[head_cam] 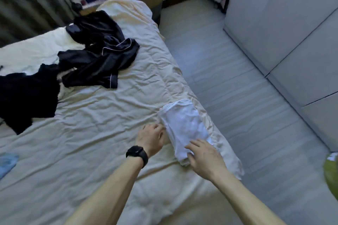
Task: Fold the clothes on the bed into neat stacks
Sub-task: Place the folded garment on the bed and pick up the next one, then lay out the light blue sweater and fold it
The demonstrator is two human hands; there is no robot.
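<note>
Folded white garment (pixel 184 124): on bed (pixel 91 115), under and just beyond the fingers.
Right hand (pixel 204 157): fingers straight, slightly apart, resting on its near end.
Left hand (pixel 151 137): fingers curled at its left edge; too blurred to tell whether they grip it.
Dark clothes (pixel 95 55): unfolded, well beyond the fingers.

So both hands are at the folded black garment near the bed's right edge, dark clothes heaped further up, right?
No: the folded garment is white, not black. The head view shows the left hand and right hand at it near the right edge of the bed, dark clothes heaped further up.
</note>
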